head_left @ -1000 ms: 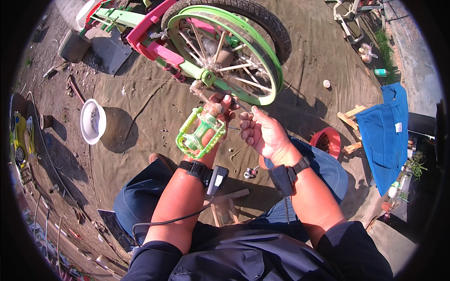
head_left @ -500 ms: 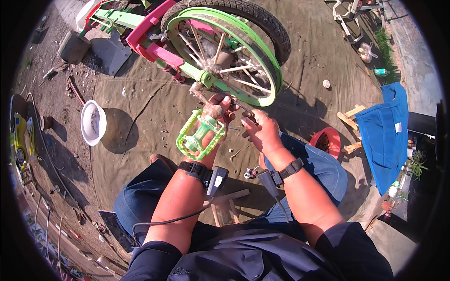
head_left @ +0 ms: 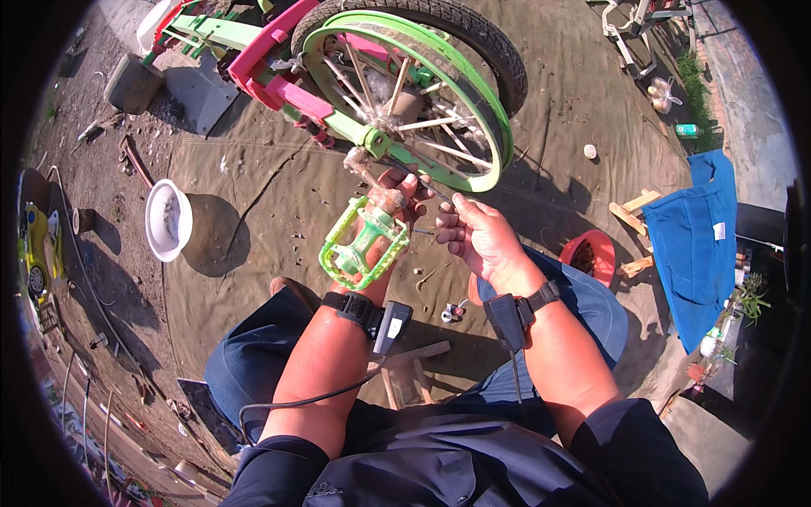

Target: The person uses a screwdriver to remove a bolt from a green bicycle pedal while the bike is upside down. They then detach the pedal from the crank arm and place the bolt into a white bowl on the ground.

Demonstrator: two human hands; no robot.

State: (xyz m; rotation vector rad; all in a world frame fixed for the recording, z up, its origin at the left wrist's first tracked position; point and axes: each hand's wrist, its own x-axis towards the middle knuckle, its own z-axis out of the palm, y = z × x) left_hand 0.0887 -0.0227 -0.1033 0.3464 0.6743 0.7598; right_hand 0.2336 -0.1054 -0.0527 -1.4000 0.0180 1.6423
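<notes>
A light-green bicycle pedal (head_left: 361,245) hangs on a dirty crank arm (head_left: 365,169) in front of the bicycle's wheel (head_left: 498,135). Behind the pedal, partly covered by it, my left hand (head_left: 407,188) has its fingers curled round the left end of a thin dark metal rod (head_left: 436,193). My right hand (head_left: 480,232) pinches the rod's right end between thumb and fingers. A second thin piece (head_left: 424,232) shows by my right fingertips; whether it joins the rod I cannot tell. The green and pink frame (head_left: 308,106) reaches to the upper left.
On the brown ground cloth (head_left: 279,203) stand a white basin (head_left: 169,221) at left and a red bowl (head_left: 589,258) at right. Blue cloth (head_left: 697,245) covers a wooden stool at far right. A small metal part (head_left: 454,312) lies between my legs.
My right hand has turned and shifted slightly right and down along the rod, its fingers more curled. My left hand and the pedal have hardly moved.
</notes>
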